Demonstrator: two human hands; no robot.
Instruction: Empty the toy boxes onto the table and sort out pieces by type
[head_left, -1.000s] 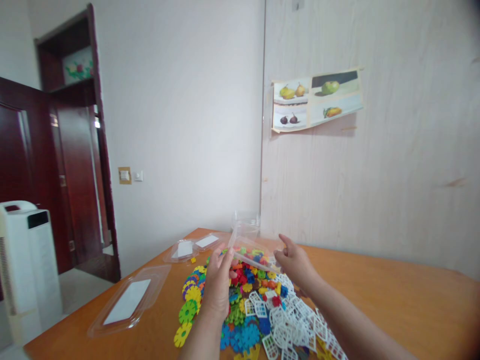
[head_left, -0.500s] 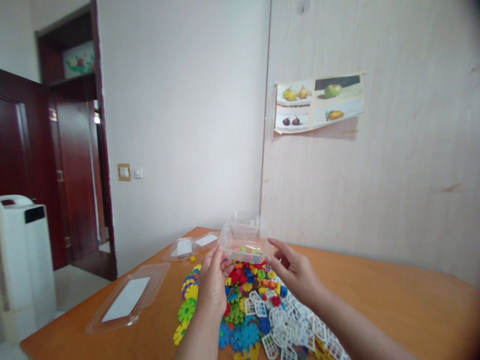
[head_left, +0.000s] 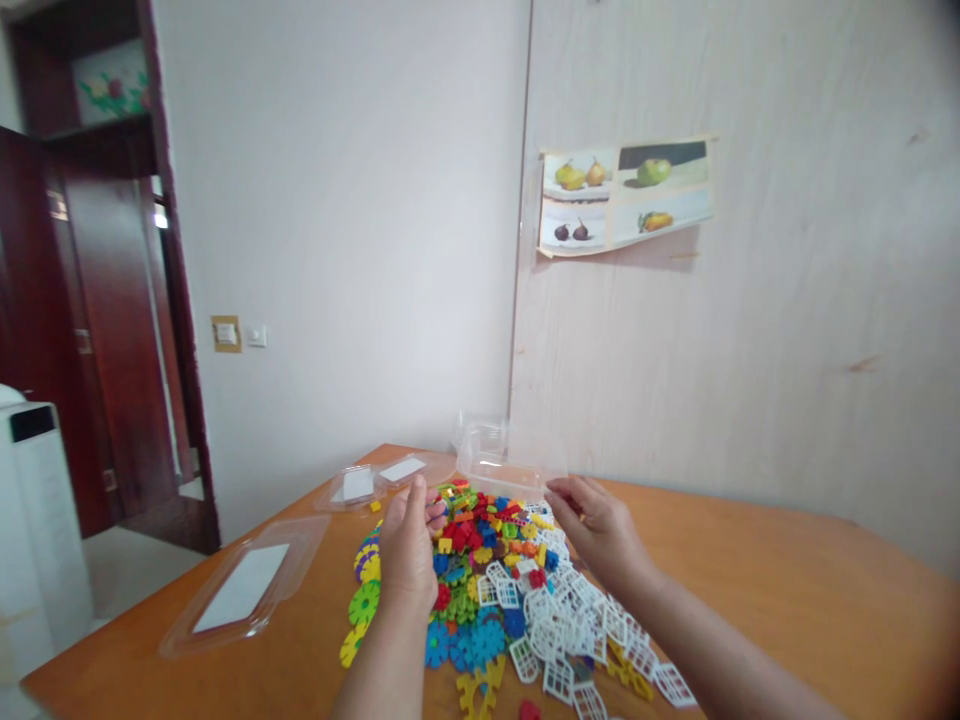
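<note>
A clear plastic box (head_left: pixel 510 472) is tilted over the far side of a toy pile. My right hand (head_left: pixel 596 515) pinches its right end between thumb and fingers. Left of the box, my left hand (head_left: pixel 409 545) is held over the pile with its thumb up and fingers apart, not touching the box. Between my hands lie small coloured building bricks (head_left: pixel 465 535). Nearer are blue notched discs (head_left: pixel 480 640) and white lattice pieces (head_left: pixel 559 630). Green and yellow notched discs (head_left: pixel 364 602) lie beside my left forearm.
Clear lids with white labels lie on the left of the wooden table, a large one (head_left: pixel 244 590) in front and smaller ones (head_left: pixel 356 487) behind. Another clear container (head_left: pixel 480 432) stands at the back by the wall. A white appliance (head_left: pixel 34 520) stands left of the table.
My left hand has come off the box and moved slightly left. The box, which had coloured pieces in it, is now held by my right hand alone. The view has turned slightly right.
</note>
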